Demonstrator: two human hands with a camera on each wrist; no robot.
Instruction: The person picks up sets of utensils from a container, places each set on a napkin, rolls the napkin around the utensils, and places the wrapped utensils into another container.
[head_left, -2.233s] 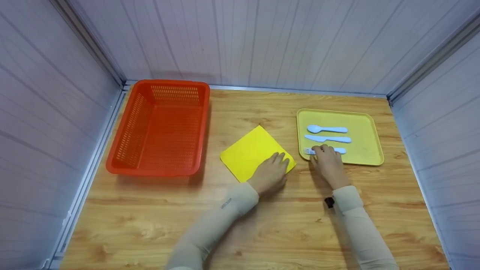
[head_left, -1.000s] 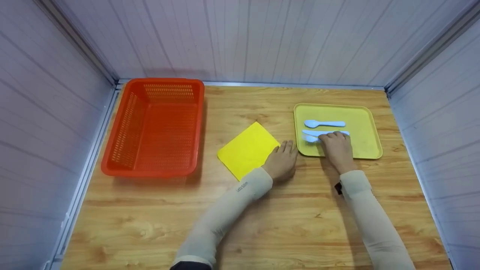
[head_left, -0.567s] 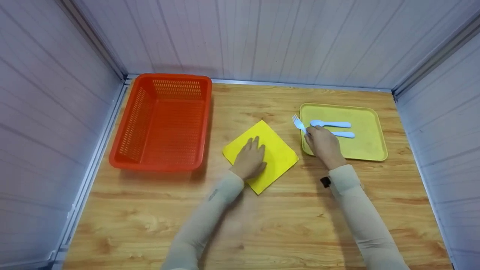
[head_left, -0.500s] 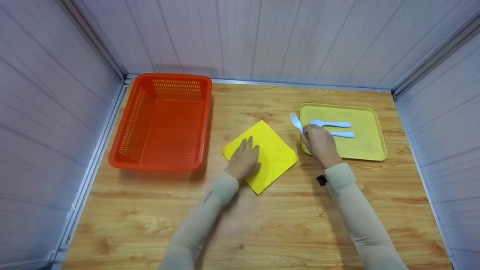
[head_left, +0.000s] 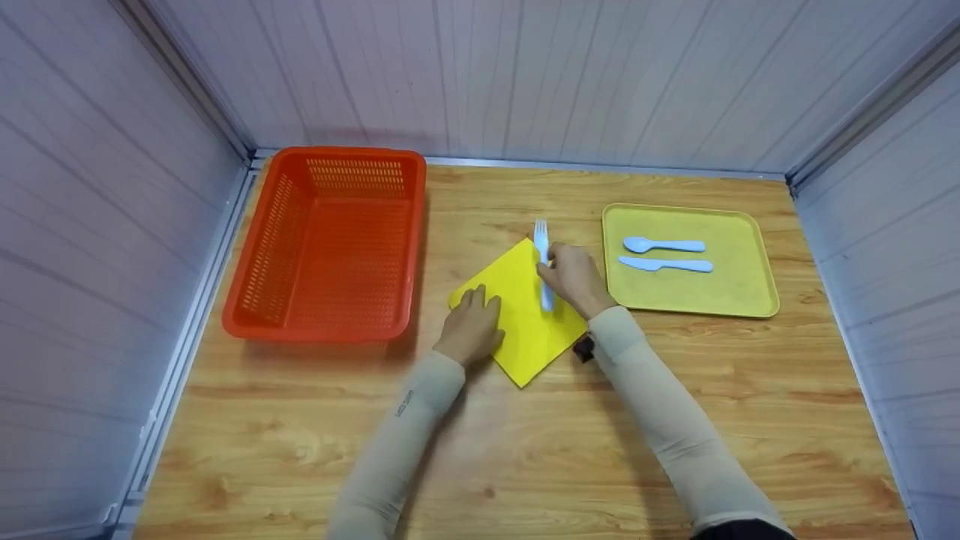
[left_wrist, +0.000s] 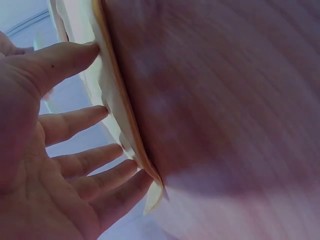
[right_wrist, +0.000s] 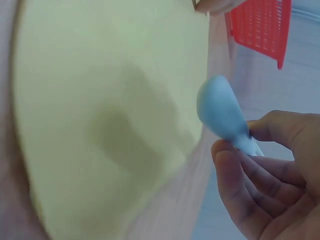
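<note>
My right hand [head_left: 576, 277] pinches a light-blue fork [head_left: 546, 292] between thumb and fingers, tines pointing to the back wall. In the right wrist view the fork's handle end [right_wrist: 220, 107] hangs above a yellow folded napkin [right_wrist: 100, 70], casting a shadow on it. The napkin [head_left: 517, 337] lies turned like a diamond on the wooden table. My left hand [head_left: 471, 326] rests on its left part, fingers spread. In the left wrist view those fingertips [left_wrist: 90, 50] touch the napkin near its edge. A light-blue spoon [head_left: 667, 245] and knife [head_left: 667, 265] lie side by side on the yellow tray [head_left: 735, 292].
An orange-red basket [head_left: 345, 330] with slotted walls stands at the back left, nothing seen inside it. Pale panel walls [head_left: 480, 82] close off the back and both sides of the wooden table [head_left: 495, 465].
My right hand has picked the fork up from the tray and carried it left over the napkin, turning its tines toward the back. My left hand has slid left along the napkin.
</note>
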